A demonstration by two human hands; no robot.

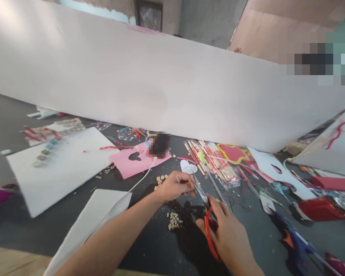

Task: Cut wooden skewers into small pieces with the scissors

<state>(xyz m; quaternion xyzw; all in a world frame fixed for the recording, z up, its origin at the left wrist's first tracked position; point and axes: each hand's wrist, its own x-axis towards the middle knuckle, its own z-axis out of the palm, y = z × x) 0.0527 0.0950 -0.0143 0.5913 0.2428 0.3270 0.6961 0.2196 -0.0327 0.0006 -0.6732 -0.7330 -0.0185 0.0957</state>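
Red-handled scissors [208, 230] are gripped in my right hand [228, 230], with their metal blades pointing away and to the left. My left hand [176, 186] is pinched closed right beside the blade tips; whatever thin thing its fingers hold is too small to make out. On the dark table below lies a pile of short, pale cut pieces [174, 221]. Further small pale pieces [160, 181] sit just behind my left wrist. Beyond my left fingers rests a white paper heart [188, 167] with drawn lines on it.
A bundle of wooden chopsticks [215, 159] in red wrapping lies behind the scissors. At the right are a blue glue gun [294, 237] and a red jar [323, 209]. White board [66, 161] and pink paper [126, 165] lie left. A tall white panel [132, 80] stands behind.
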